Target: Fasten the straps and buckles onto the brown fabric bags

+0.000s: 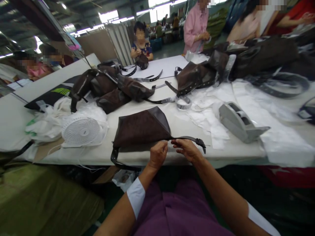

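A dark brown handbag (141,127) with a black corner panel lies flat at the table's near edge. Its buckled strap (190,138) runs off to the right, and another black strap (114,155) hangs down at its left end. My left hand (158,154) is closed in a fist by the bag's lower right corner; whatever its fingers pinch is too small to make out. Facing it, my right hand (188,150) has its fingers apart, just below the base of the buckled strap. Nothing shows in that hand.
A white fan (82,131) stands left, a grey tape dispenser (242,123) right. More brown bags (112,87) are heaped behind, with white sheets (205,118) and a clear tape roll (183,102) nearby. Across the table a person (142,46) handles a bag; others stand at right.
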Available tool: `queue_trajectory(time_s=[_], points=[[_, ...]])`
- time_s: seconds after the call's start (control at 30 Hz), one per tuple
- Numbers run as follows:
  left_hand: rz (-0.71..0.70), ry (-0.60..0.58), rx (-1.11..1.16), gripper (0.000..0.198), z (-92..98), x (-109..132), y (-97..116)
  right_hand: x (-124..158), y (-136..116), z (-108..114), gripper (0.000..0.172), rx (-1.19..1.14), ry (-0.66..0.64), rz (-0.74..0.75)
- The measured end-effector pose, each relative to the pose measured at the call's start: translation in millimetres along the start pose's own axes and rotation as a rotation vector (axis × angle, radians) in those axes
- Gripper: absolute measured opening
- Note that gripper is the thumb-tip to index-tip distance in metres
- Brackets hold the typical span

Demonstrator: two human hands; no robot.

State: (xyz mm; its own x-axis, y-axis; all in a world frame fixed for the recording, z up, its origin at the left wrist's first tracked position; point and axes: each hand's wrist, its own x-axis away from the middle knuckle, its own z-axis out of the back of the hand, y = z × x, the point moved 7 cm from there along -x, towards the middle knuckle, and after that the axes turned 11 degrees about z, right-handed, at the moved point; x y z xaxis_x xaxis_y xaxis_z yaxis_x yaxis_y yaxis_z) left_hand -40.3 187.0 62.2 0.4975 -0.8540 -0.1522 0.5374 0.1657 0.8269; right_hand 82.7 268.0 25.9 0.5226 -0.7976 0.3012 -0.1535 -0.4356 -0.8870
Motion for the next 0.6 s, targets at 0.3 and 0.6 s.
queue_trajectory(time_s=[0.3,0.6], points=[[0.131,0.044,0.023,0.018,-5.9,4,-5,-2,30,2,0.021,-0.085,0.072,-0.124],[0.264,0.088,0.220,0.013,-7.6,6,-13,-5,31,2,0.032,-0.142,0.212,0.094]])
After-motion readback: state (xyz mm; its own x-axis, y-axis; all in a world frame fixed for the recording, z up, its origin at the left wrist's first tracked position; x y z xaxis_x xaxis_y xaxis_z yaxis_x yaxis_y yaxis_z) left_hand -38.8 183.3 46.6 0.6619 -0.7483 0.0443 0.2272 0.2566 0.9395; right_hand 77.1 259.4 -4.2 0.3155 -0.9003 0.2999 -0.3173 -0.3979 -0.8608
